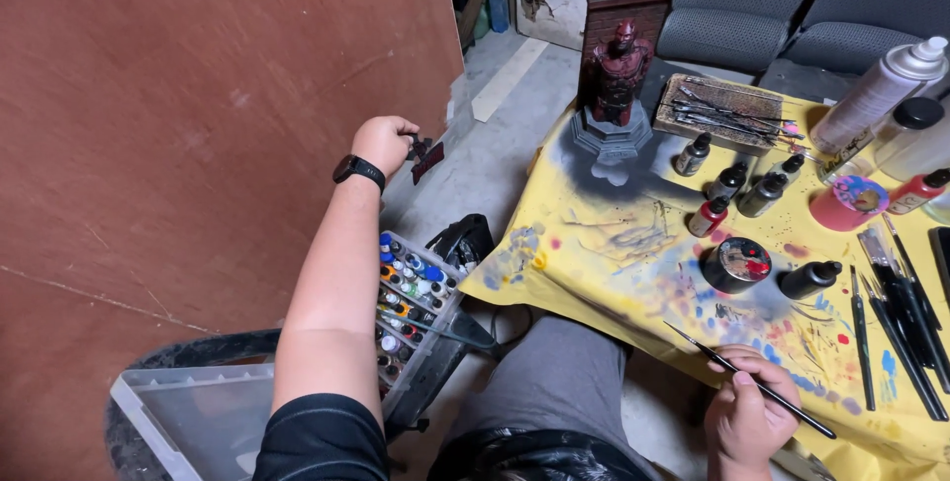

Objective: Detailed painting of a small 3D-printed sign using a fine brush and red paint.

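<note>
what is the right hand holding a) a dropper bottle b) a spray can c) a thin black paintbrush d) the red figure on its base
c: the right hand has its fingers closed around a thin black paintbrush, held over the edge of the paint-stained yellow cloth; the spray can, the dropper bottles and the red figure all stand untouched farther back.

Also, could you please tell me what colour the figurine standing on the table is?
The figurine is dark red with blackish shading, on a grey base; the head view shows it.
</note>
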